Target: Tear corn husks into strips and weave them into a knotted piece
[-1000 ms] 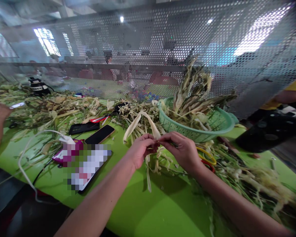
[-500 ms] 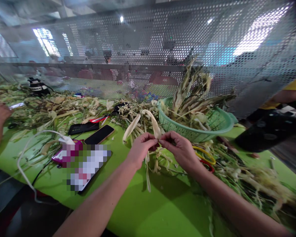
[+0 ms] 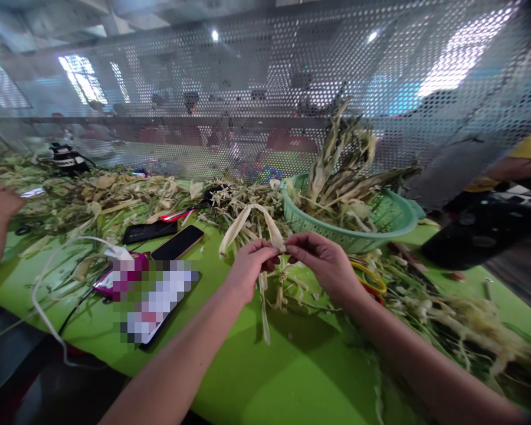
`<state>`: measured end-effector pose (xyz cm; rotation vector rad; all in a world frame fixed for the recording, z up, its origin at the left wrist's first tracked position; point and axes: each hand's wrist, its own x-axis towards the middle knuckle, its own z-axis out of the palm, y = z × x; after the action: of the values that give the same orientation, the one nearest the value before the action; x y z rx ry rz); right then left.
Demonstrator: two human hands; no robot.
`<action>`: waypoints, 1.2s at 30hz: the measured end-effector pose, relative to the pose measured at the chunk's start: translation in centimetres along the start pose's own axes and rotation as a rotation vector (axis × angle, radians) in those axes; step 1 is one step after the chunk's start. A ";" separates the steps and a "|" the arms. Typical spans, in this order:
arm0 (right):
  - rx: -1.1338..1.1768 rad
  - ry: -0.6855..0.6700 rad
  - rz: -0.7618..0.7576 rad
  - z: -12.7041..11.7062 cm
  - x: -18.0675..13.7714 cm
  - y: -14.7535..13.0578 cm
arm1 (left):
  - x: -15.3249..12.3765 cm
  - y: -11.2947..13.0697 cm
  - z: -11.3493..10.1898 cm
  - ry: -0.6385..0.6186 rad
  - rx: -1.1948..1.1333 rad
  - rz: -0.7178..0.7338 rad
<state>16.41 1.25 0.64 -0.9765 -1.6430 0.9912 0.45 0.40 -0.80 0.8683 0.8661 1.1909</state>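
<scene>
Between my hands, over the green table, is a strip of pale dried corn husk (image 3: 269, 223). It bends over in an arch, and its left end hangs loose. My left hand (image 3: 253, 267) pinches the husk's right end between thumb and fingers. Right beside it, my right hand (image 3: 316, 254) is also closed in a pinch on the tip of the same husk. Another narrow pale strip (image 3: 264, 310) hangs below my left hand. Under my hands lie small dried husk pieces (image 3: 283, 289).
A green plastic basket (image 3: 349, 237) holds dried husks. Phones (image 3: 178, 243), a purple pack (image 3: 137, 268) and a white cable (image 3: 42, 307) lie left. Plant scraps (image 3: 451, 330) and a black container (image 3: 473, 236) are right. Another person's hand (image 3: 0, 206) shows at far left; perforated metal screen (image 3: 248, 71) behind.
My right hand has shifted slightly right, a little away from my left. The husk now arches more closely over my left hand. The other person's hand at far left has moved a little.
</scene>
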 end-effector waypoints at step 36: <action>-0.096 0.064 -0.140 0.3 -0.3 0.6 | 0.3 -0.3 0.0 0.079 -0.019 -0.011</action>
<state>16.33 1.09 -0.04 -0.9330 -1.6932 0.7868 0.62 0.62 -1.04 0.8044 0.9210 1.2281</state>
